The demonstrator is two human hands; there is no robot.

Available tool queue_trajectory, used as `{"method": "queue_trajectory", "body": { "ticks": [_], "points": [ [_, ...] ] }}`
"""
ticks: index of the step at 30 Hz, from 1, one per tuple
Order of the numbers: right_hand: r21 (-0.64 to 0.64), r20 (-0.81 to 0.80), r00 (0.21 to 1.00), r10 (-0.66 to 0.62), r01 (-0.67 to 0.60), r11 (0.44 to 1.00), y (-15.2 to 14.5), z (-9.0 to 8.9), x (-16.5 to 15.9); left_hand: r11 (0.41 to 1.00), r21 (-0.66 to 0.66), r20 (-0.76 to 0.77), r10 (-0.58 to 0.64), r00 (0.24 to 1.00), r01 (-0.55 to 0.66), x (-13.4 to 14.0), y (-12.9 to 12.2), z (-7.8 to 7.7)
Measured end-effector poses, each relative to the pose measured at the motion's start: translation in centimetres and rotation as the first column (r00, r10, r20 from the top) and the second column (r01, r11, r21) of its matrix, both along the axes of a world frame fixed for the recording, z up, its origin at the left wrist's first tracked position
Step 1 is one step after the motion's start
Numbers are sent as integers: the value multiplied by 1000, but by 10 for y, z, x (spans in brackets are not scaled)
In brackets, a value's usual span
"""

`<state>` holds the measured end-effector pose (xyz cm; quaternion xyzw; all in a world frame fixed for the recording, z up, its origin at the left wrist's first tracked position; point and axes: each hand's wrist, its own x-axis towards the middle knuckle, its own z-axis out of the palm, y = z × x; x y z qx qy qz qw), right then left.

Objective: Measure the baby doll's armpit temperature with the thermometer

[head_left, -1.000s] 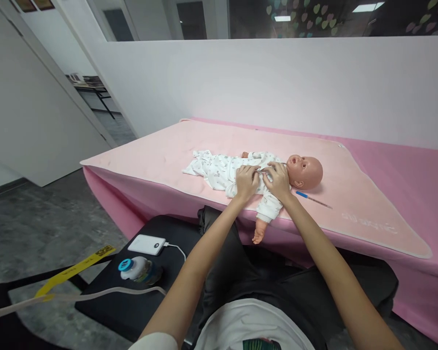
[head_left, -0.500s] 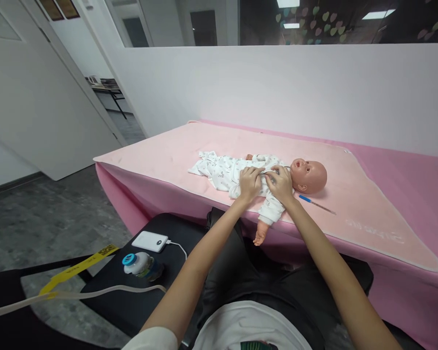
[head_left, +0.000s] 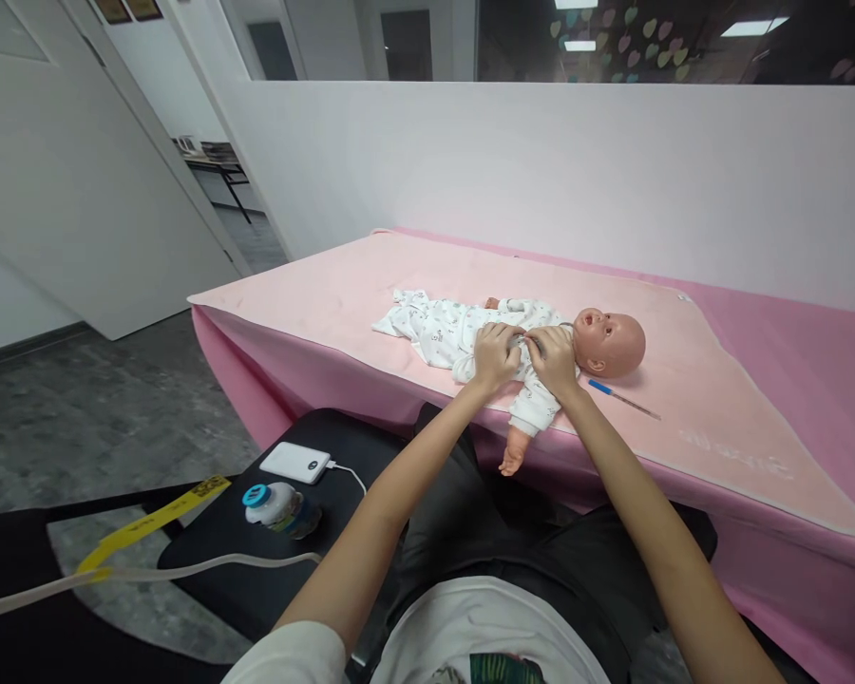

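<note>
A baby doll (head_left: 617, 344) lies on its back on a pink mat, its head to the right and one arm hanging over the near table edge. It wears a white patterned baby outfit (head_left: 438, 332). On the chest of the outfit, my left hand (head_left: 497, 355) is closed with its fingertips pinching the cloth. Close beside it, my right hand (head_left: 552, 357) also pinches the cloth near the collar, and the fingertips of both hands nearly meet. What exactly lies between the fingertips is too small to make out.
A blue-capped pen (head_left: 623, 399) lies near the doll's head on the pink mat (head_left: 719, 418). At lower left, a black chair (head_left: 220, 594) holds a white power bank (head_left: 295, 463) with a cable and a blue-lidded bottle (head_left: 281, 510). A white wall (head_left: 541, 171) stands behind the table.
My fingertips have drawn closer together on the chest of the outfit. The view has shifted slightly; the doll, pen and chair items stay in place.
</note>
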<state>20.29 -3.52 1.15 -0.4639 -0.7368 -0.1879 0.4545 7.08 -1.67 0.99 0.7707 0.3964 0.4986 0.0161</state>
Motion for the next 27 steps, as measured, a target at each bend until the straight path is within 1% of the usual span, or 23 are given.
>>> {"method": "queue_trajectory", "body": {
  "ticks": [3, 6, 13, 20, 23, 27],
  "points": [
    [21, -28, 1000, 5, -4, 1000, 2, -2, 1, 999, -3, 8, 32, 999, -32, 2, 0, 1],
    [33, -47, 999, 2, 0, 999, 1, -2, 0, 998, 15, -15, 57, 998, -57, 4, -1, 2],
    [3, -53, 998, -23, 23, 1000, -1, 1, 0, 987, 28, -86, 161, 983, -159, 8, 0, 2],
    [38, -49, 999, -22, 24, 999, -1, 0, 1, 992, 16, -59, 124, 991, -123, 7, 1, 1],
    [35, -56, 998, -25, 27, 999, -1, 0, 1, 994, 16, -38, 106, 994, -106, 7, 2, 0],
    [14, -53, 998, -19, 20, 1000, -1, 0, 1, 993, 12, -30, 114, 993, -113, 8, 3, -1]
  ]
}}
